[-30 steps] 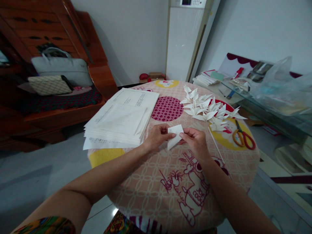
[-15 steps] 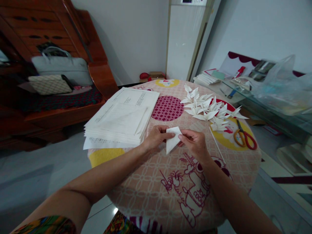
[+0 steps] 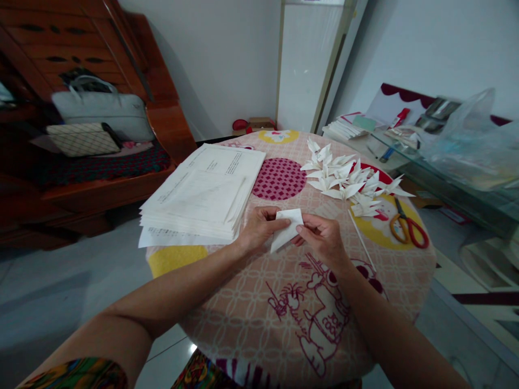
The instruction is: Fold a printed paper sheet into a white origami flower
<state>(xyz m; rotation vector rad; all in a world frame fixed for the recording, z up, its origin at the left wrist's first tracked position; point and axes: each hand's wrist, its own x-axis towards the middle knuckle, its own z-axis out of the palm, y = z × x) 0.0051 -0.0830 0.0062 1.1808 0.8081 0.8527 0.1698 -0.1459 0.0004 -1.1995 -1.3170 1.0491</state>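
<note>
A small folded piece of white paper is held between both hands just above the round table. My left hand pinches its left side with thumb and fingers. My right hand pinches its right edge, fingers curled. A thick stack of white printed sheets lies to the left of my hands. Several folded white paper cranes lie in a heap behind my right hand.
Orange-handled scissors and a thin white stick lie on the table's right side. A wooden bench with bags stands at the left, a white cabinet behind, and a cluttered glass table at the right.
The folded paper has tilted, its lower tip swinging left and down between my fingers. Both hands stay in nearly the same place.
</note>
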